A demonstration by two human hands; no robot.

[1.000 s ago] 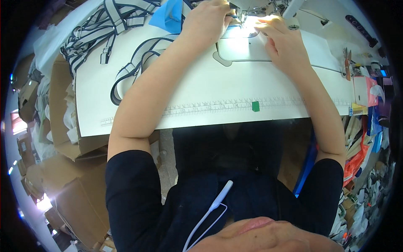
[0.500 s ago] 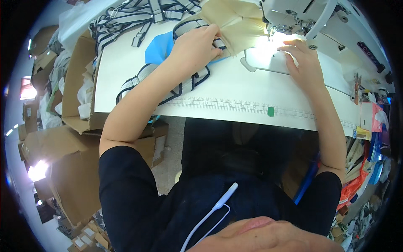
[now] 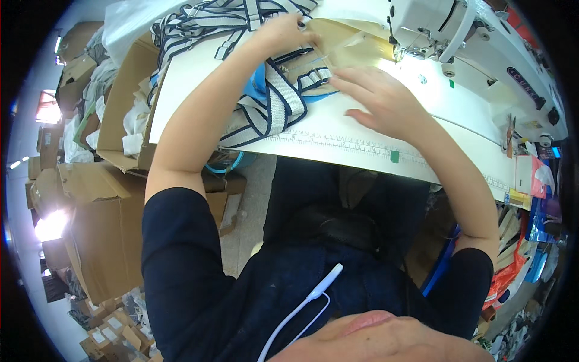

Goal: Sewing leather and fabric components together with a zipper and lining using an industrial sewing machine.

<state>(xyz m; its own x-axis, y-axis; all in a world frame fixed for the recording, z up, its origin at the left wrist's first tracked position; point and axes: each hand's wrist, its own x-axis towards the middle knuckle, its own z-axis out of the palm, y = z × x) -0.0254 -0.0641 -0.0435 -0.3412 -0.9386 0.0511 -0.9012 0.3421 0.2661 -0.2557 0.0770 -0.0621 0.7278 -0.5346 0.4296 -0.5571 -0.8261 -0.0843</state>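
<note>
My left hand [image 3: 282,35] is at the far edge of a tan fabric piece [image 3: 347,39], fingers bent closed on a grey-white webbing strap with dark edges; its fingertips are partly hidden. My right hand [image 3: 383,101] is open, fingers stretched to the left, close beside a metal buckle [image 3: 315,79] on the webbing. Whether its fingertips touch the piece I cannot tell. A loop of the same webbing [image 3: 278,102] lies toward the table's front edge, over blue fabric [image 3: 257,83]. The sewing machine's needle area [image 3: 416,53] is lit, to the right of the tan fabric.
More striped straps [image 3: 202,24] are heaped at the far left of the white table [image 3: 344,123]. A printed ruler [image 3: 356,143] runs along its front edge. Cardboard boxes [image 3: 96,229] stand at the left. Scissors [image 3: 510,136] are at the right by a pink box [image 3: 526,175].
My right hand has left the needle area and moved left and nearer, toward the buckle. My left hand has moved slightly farther away, and the strap loop has shifted right.
</note>
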